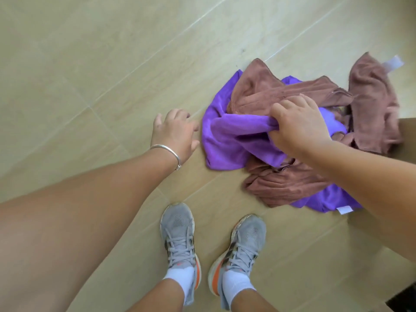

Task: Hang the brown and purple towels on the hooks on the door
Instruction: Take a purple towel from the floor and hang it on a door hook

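A heap of purple and brown towels lies on the tiled floor at the right. My right hand (299,124) grips a fold of a purple towel (229,140) near the middle of the heap. Brown towels (265,91) lie crumpled over and beside it, another brown one (283,185) sits nearer my feet, and more purple cloth (331,199) shows beneath my right forearm. My left hand (174,131), with a silver bracelet on the wrist, hovers with relaxed fingers just left of the purple towel's edge. No door or hooks are in view.
My two grey trainers (180,235) stand on the beige floor tiles (90,64) just below the heap. A brown flat surface (407,140), perhaps a board or door edge, enters at the right border. White labels stick out of two towels.
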Tool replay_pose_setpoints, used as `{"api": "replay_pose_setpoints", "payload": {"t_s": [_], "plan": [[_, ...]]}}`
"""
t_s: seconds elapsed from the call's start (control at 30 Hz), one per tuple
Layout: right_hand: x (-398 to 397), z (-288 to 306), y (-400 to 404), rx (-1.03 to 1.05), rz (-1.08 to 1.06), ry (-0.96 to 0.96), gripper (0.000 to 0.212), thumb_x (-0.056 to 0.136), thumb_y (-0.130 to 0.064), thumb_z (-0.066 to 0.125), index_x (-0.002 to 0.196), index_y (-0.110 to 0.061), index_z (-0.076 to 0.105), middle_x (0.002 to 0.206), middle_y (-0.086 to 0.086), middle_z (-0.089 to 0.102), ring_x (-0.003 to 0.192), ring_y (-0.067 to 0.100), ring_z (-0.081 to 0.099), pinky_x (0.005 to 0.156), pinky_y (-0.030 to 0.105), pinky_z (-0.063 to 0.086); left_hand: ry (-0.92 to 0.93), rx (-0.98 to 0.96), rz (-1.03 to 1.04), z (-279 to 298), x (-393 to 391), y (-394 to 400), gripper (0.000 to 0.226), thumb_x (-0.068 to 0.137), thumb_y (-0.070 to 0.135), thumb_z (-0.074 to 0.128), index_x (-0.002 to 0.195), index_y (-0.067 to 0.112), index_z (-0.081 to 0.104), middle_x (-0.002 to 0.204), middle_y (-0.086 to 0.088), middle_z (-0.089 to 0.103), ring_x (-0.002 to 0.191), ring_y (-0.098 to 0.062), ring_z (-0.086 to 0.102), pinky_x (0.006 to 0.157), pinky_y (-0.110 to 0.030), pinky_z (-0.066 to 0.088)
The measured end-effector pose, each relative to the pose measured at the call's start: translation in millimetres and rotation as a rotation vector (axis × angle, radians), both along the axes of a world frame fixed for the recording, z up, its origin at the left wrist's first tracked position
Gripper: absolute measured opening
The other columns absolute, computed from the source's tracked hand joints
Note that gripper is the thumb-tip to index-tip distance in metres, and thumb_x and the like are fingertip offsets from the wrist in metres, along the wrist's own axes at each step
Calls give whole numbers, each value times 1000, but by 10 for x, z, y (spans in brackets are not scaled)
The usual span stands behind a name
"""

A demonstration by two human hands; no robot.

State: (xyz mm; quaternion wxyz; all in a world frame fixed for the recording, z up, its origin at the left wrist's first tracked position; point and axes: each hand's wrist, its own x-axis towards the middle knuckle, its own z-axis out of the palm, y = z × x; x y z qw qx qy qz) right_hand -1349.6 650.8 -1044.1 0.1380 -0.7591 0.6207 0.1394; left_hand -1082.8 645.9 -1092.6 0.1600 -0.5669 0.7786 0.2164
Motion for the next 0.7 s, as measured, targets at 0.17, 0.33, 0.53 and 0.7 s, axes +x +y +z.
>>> {"api": "replay_pose_setpoints", "payload": {"t_s": [0.17,0.33,0.53,0.7], "plan": [[357,1140,-337,-93,38,-169,18,66,-24,51,79,-11,51,75,11,62,90,34,57,98,44,34,52,-75,31,1020,53,-295,49,80,48,68,122,27,56,140,-1,42,132,-22,34,109,-53,28],[964,2103,-778,-133,99,-265,22,70,-30,49,81,-11,52,75,4,61,95,29,57,105,40,29,86,-147,143,2030,380,-717,52,78,52,68,120,22,61,136,-1,45,129,-23,37,109,-51,28],[1842,3123,-1289,-248,218,-358,17,76,-27,57,82,-12,53,80,2,62,95,29,56,104,36,28,100,-323,322,3170,1319,-1039,58,77,56,68,124,24,57,132,0,49,124,-23,43,106,-48,31],[2397,3544,-1338,-323,296,-421,19,83,-30,61,82,-13,54,83,2,61,97,29,55,101,37,33,105,-469,444,3748,2002,-846,56,72,48,75,116,16,60,121,-2,55,112,-27,50,101,-45,37]]}}
